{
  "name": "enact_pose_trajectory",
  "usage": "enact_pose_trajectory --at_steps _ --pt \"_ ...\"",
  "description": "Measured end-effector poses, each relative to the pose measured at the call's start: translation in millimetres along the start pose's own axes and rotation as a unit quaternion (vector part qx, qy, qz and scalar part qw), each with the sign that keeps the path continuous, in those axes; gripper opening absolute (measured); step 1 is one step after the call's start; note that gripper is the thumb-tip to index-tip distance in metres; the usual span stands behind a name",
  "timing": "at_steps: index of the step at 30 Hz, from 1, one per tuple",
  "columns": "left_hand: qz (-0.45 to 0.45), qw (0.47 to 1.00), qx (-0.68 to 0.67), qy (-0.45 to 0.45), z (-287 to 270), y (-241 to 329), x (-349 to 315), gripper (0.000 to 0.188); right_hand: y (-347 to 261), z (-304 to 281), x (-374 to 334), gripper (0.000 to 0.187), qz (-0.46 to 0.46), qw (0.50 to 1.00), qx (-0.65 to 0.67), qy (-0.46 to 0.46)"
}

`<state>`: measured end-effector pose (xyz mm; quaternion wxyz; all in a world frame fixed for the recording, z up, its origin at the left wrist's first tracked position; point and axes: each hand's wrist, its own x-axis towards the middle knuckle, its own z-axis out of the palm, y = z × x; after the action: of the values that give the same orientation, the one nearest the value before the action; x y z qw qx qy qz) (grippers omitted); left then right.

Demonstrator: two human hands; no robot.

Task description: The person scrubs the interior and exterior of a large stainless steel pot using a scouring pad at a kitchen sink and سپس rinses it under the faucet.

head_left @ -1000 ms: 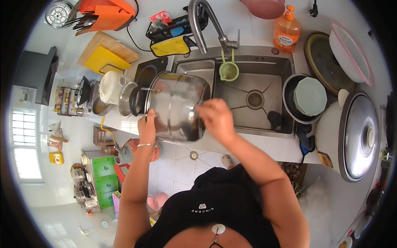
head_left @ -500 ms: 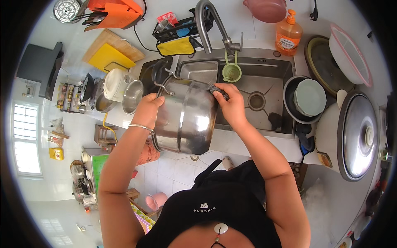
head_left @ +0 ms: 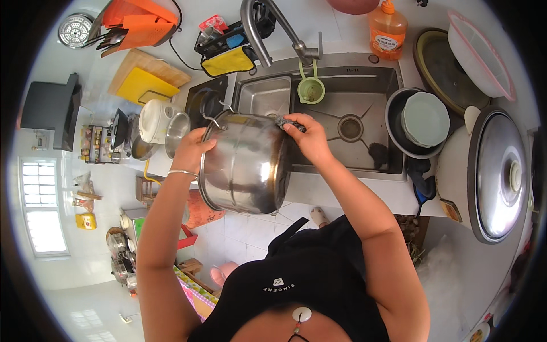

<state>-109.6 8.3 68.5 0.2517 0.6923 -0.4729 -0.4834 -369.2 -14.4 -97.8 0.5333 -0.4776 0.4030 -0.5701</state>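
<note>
Steel pot (head_left: 242, 162) on its side, mouth left, over the worktop's (head_left: 364, 196) front edge near the sink's (head_left: 370, 125) front-left corner. Left hand (head_left: 192, 153) clamped on its rim below the black handle (head_left: 211, 105). Right hand's (head_left: 309, 138) fingers pinched on a dark scouring pad (head_left: 292, 125), touching the pot's base edge. Green strainer (head_left: 311, 90) hangs at the sink's back edge; orange bottle (head_left: 387, 34) at its back-right corner.

The steel pot (head_left: 242, 162) hides its own inside and part of the sink (head_left: 364, 151). Not all the left hand's (head_left: 194, 149) fingers show; the right hand (head_left: 309, 137) covers part of the dark scrubber (head_left: 289, 123). The upper edge cuts the faucet (head_left: 303, 52) and pink bowl (head_left: 353, 5).
</note>
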Motion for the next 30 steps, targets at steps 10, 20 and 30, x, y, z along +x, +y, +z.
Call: enact_pose_trajectory --at_steps 10,20,30 --pt "0.271 0.86 0.328 0.281 42.0 -16.5 -34.4 0.048 11.1 -1.4 7.3 0.023 0.026 0.999 -0.03 -0.017" --pt "0.21 0.84 0.407 0.291 46.3 -7.8 -15.5 0.046 -29.8 18.2 -17.9 0.022 -0.232 0.963 -0.132 0.024" --pt "0.212 0.841 0.409 0.283 41.0 -7.0 -12.7 0.043 -6.7 22.9 -3.1 0.023 -0.241 0.956 -0.159 0.059"
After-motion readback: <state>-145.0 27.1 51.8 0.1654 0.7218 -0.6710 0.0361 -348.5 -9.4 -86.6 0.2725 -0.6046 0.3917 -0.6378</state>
